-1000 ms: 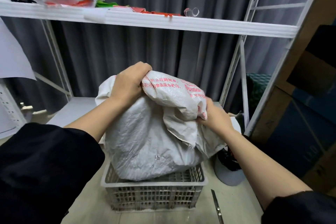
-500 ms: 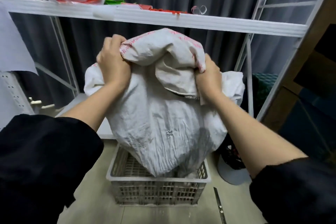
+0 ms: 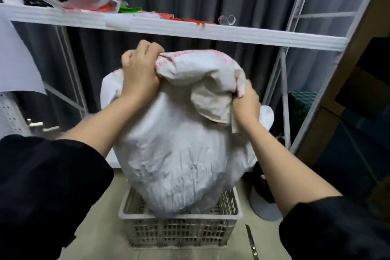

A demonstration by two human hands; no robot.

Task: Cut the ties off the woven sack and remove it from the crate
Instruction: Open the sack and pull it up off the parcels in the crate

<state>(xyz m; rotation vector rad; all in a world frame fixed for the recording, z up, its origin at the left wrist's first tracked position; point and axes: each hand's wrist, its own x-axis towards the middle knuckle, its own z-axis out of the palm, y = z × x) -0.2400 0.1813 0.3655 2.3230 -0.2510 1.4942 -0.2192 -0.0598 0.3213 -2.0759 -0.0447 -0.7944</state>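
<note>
1. Under the curled fingers of both hands hangs the woven sack (image 3: 179, 154), big, white and full. Its bottom is still down inside the crate (image 3: 179, 232) on the floor.
2. The left hand (image 3: 140, 78) grips a bunch of the sack's top, fingers closed tight around it. The right hand (image 3: 245, 104) grips the folded flap on the other side, fingers closed on it too.
3. The job now looks like lifting the sack all the way out. To do it well, keep both fists tight and pull straight up until the bottom is above the crate's rim.
4. Lift both sides the same, or the sack may tip and drag the crate along.
5. Above the fingers is a white shelf (image 3: 232, 34). Mind it, then move the sack sideways and set it down.
6. A thin metal tool (image 3: 251, 240) lies on the floor below the right hand. Do not put the sack on it.
</note>
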